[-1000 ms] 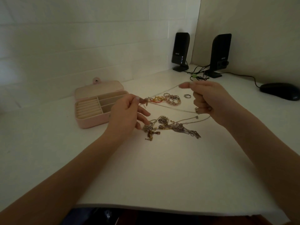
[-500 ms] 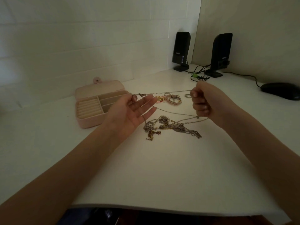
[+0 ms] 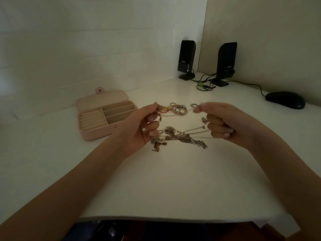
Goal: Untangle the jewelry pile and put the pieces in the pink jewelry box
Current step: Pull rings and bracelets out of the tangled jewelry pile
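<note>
Dimly lit, the white desk (image 3: pixel 173 185) fills our view, running back to a far right corner where two walls meet. At that corner stand the two black speakers (image 3: pixel 186 60), their cables (image 3: pixel 205 84) looped on the desk between them, and a black mouse (image 3: pixel 284 100) lies along the right edge.

Toward the far left of the desk we see the pink jewelry box (image 3: pixel 104 117), lid thrown back flat, its ring rolls and three long compartments showing nothing inside that we can make out.

Our left hand (image 3: pixel 139 126) hangs above the desk just right of the box, thumb and forefinger pinching one end of a thin chain (image 3: pixel 166 115), the other fingers curled in. Our right hand (image 3: pixel 224 122) is clenched opposite it, thumb and forefinger nipping the fine chain near a ring, lower fingers closed around strands that rise from the heap.

Between and below the hands, near the middle of the desk, lies the tangled jewelry pile (image 3: pixel 178 138), silver and gold chains knotted together. Just behind it, toward the far edge, sits a smaller cluster of rings and a beaded bracelet (image 3: pixel 178 109), with one loose ring (image 3: pixel 193 105) at its right.
</note>
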`<state>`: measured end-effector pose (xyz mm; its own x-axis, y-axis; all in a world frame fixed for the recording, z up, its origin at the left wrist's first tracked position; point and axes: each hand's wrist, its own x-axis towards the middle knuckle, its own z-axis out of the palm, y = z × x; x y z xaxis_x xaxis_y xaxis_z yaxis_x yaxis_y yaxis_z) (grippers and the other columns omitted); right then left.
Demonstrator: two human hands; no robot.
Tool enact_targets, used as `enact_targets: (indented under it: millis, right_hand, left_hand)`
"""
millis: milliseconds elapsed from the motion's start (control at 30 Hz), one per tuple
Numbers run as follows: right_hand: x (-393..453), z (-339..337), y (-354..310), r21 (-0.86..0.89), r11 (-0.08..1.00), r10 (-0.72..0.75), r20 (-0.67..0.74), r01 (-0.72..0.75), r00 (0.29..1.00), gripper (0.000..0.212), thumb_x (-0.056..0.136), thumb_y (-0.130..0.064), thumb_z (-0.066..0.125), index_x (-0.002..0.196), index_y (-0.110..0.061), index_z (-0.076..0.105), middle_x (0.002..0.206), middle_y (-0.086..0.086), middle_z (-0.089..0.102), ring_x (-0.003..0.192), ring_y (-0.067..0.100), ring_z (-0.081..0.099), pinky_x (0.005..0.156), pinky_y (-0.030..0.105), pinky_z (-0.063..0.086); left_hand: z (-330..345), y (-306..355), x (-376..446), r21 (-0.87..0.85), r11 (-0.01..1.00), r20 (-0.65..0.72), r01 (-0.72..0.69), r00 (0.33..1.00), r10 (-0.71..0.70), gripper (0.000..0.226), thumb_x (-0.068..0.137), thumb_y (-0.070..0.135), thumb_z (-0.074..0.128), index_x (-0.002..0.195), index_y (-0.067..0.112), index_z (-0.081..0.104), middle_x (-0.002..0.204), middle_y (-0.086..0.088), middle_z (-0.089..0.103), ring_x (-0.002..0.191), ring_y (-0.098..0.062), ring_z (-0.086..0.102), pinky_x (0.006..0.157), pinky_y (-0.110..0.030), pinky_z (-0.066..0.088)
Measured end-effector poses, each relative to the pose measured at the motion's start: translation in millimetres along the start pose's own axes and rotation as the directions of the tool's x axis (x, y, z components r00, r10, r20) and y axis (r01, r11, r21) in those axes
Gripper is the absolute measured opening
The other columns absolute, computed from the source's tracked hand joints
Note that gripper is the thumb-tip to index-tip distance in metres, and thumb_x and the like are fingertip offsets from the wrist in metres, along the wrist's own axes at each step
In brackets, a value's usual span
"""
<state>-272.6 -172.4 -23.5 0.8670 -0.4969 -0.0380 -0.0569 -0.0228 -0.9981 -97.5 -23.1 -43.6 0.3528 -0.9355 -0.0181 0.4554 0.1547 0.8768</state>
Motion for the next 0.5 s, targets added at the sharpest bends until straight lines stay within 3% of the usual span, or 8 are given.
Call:
enact_targets:
  millis: [100,267,367,433,500]
  right_hand:
    - [-24,6,6,-0.074,0.996,0.062,0.133,-0.052,0.989,0.019,0.09,-0.025,0.053,0.08,-0.013,0.064,0.053,-0.001,0.028,0.038,0.009,0.024,0.037,0.017,0.026]
    - [-51,24,13,-0.173,0.979,0.161,0.315,-0.11,0.935,0.016,0.091,-0.018,0.055,0.082,-0.01,0.065,0.069,0.009,0.056,0.048,0.016,0.053,0.039,0.02,0.044]
    - [-60,37,18,-0.357,0.93,0.025,0.312,0.093,0.95,0.015,0.09,-0.02,0.06,0.083,-0.012,0.071,0.074,0.007,0.069,0.066,0.02,0.069,0.055,0.023,0.053]
    - [-61,40,20,-0.507,0.81,-0.133,0.331,0.295,0.934,0.014,0.085,-0.029,0.064,0.085,-0.02,0.074,0.079,0.0,0.073,0.074,0.014,0.069,0.07,0.027,0.056]
    - [-61,37,19,-0.537,0.77,-0.143,0.38,0.344,0.914,0.016,0.083,-0.033,0.066,0.087,-0.021,0.076,0.088,-0.003,0.073,0.08,0.016,0.068,0.078,0.029,0.055]
  left_hand:
    - [1,-1,-4,0.142,0.99,-0.023,-0.022,0.999,0.025,0.015,0.089,0.023,0.052,0.078,0.015,0.059,0.067,0.008,0.053,0.04,-0.002,0.033,0.031,-0.012,0.025]
    - [5,-11,-12,0.502,0.861,-0.046,-0.076,0.992,0.114,0.02,0.096,0.021,0.05,0.079,0.015,0.057,0.075,0.002,0.064,0.046,-0.01,0.051,0.036,-0.018,0.037]
    - [8,-11,-17,0.582,0.806,-0.016,-0.11,0.989,0.147,0.018,0.097,0.02,0.048,0.082,0.014,0.056,0.066,0.005,0.065,0.05,-0.01,0.055,0.046,-0.021,0.045]
    - [8,-8,-19,0.601,0.79,0.0,-0.119,0.989,0.149,0.017,0.098,0.019,0.047,0.084,0.013,0.055,0.061,0.004,0.063,0.049,-0.01,0.056,0.046,-0.022,0.046]
    - [9,-5,-21,0.608,0.783,0.026,-0.129,0.989,0.143,0.016,0.098,0.019,0.046,0.086,0.011,0.054,0.059,0.002,0.063,0.048,-0.011,0.056,0.043,-0.022,0.045]
